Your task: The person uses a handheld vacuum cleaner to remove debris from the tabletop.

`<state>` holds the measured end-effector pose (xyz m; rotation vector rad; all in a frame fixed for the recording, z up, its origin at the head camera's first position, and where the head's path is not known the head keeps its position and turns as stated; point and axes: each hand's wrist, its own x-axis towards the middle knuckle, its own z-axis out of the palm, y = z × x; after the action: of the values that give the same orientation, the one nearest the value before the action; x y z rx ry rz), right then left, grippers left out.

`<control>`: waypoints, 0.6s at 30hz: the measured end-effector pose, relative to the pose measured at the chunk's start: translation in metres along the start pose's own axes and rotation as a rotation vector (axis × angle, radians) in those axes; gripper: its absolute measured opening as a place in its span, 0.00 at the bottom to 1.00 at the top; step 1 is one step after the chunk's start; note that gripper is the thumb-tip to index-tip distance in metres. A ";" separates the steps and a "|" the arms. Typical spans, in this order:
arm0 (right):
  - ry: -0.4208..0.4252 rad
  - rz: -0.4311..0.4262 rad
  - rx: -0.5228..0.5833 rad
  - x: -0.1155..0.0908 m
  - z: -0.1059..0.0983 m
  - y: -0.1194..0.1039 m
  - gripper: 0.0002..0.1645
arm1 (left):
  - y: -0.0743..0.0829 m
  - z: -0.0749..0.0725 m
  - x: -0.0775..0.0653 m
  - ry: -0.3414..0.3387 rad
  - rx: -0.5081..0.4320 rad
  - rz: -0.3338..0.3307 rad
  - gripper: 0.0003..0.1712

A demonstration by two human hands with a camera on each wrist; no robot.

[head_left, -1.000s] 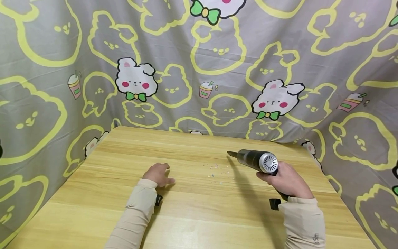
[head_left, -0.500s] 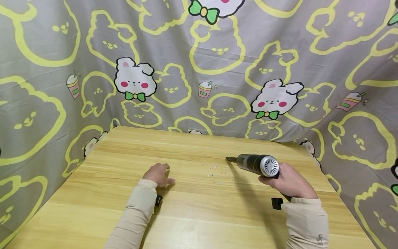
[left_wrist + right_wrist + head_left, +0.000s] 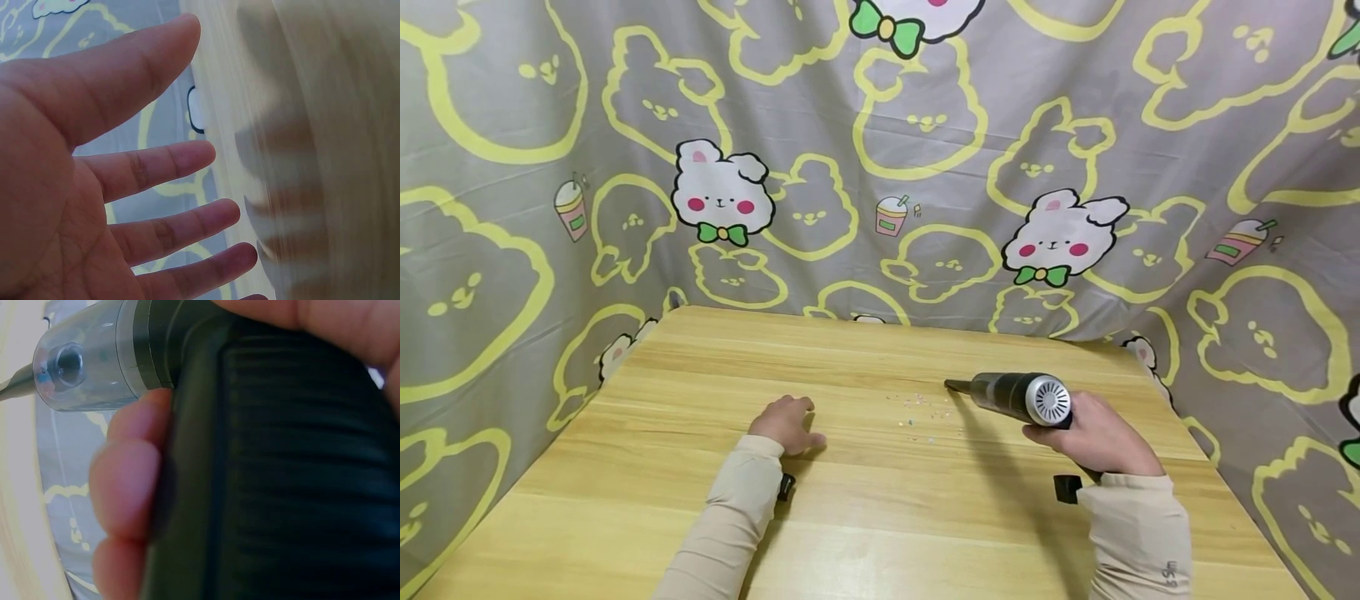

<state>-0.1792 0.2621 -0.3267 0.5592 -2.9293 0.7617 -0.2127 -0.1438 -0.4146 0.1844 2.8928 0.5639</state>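
My right hand (image 3: 1101, 433) grips the ribbed black handle (image 3: 300, 462) of a handheld vacuum cleaner (image 3: 1017, 397). Its narrow dark nozzle (image 3: 957, 386) points left, close over the table at the far right side of a scatter of tiny coloured bits (image 3: 921, 412). Through the clear dust cup (image 3: 87, 362) in the right wrist view, a few pink and blue specks show near the nozzle end. Left of the bits, my left hand (image 3: 786, 423) is held low over the table with nothing in it; its fingers (image 3: 175, 165) spread apart in the left wrist view.
The light wooden table (image 3: 850, 533) is enclosed at the back and both sides by a grey curtain (image 3: 820, 108) printed with yellow outlines and white bunnies. A black wrist mount (image 3: 1067, 489) sits beside the right sleeve, another (image 3: 786, 487) beside the left.
The vacuum cleaner's nozzle has dipped slightly toward the table, then stayed nearly still. My left hand keeps its place, and the whole view has shifted a little.
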 end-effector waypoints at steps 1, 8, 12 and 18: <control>-0.001 0.000 0.000 0.000 0.000 0.000 0.22 | 0.001 0.000 0.000 -0.001 0.003 0.002 0.35; -0.014 -0.005 0.002 0.001 0.000 0.002 0.21 | 0.006 0.004 0.002 -0.001 0.008 0.011 0.38; -0.020 -0.010 0.002 0.000 -0.001 0.002 0.22 | 0.008 0.006 0.003 0.001 0.015 0.002 0.37; -0.021 -0.024 0.006 -0.003 -0.003 0.001 0.23 | 0.010 0.009 0.002 0.001 0.033 -0.013 0.34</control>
<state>-0.1767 0.2658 -0.3248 0.6051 -2.9343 0.7671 -0.2121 -0.1308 -0.4193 0.1694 2.9038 0.5146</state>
